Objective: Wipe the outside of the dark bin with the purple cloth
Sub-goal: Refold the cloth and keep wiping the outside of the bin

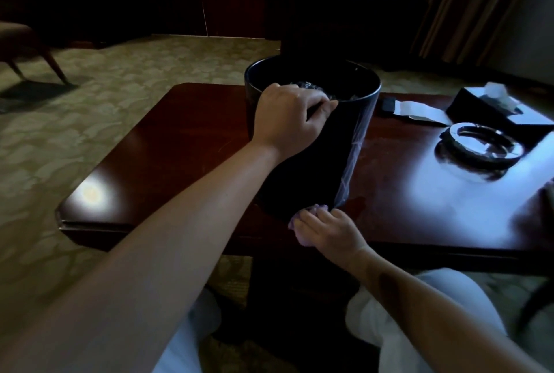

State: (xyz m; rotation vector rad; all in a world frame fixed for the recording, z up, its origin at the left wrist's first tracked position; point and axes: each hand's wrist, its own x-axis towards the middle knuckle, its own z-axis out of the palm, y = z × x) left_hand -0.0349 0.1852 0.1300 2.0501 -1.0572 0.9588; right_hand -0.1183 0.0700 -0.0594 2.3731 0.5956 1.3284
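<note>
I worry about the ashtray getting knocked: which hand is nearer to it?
Right. The right hand presses the purple cloth at the bin's base, nearer the ashtray; the left hand grips the rim, farther away.

left hand [292, 116] grips bin [317, 162] rim | right hand [331, 230] presses purple cloth [299, 222] at base

We find open tabletop [168, 144] on the left of the dark bin [311, 144], bare wood out to the edge. To the bin's right, a strip of bare wood lies before the round ashtray [479, 147], the tissue box [494, 105] and a white paper [416, 110] (all well apart from the bin). Near edge: the right hand [332, 231] and purple cloth [302, 222] block the bin's base.
</note>
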